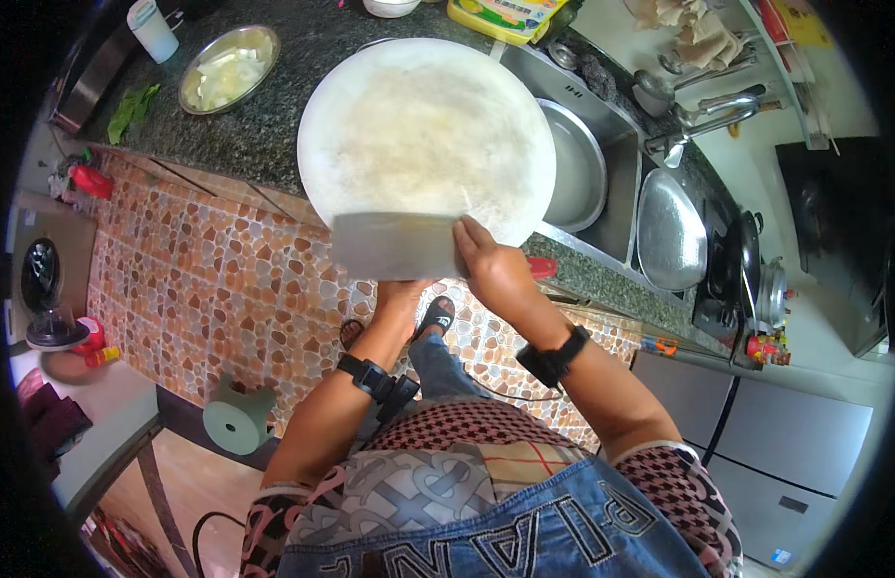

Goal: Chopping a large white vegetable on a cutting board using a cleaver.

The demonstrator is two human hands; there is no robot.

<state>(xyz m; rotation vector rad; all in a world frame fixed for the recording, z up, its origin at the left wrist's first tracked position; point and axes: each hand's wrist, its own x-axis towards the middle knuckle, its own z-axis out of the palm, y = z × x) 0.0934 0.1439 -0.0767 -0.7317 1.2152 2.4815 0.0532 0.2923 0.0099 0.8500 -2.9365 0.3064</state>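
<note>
A wide steel cleaver blade (397,246) lies level across the near edge of a round, pale chopping board (425,137). My right hand (494,264) grips the cleaver at its right end, with the fingertips on the blade. Just past that hand a red piece (541,269) sticks out; whether it is the cleaver's handle I cannot tell. My left hand (407,287) is mostly hidden beneath the blade, only its wrist side showing. The board's surface is stained and scratched. To its left, a steel bowl (230,70) holds pale, cut pieces, beside a green leaf (132,112).
A steel sink (620,195) with a large metal basin (573,166) in it adjoins the board on the right. Beyond stand a hammered metal pan (671,230) and a stove. A white cup (152,30) and a yellow package (501,20) are on the dark stone counter (274,144).
</note>
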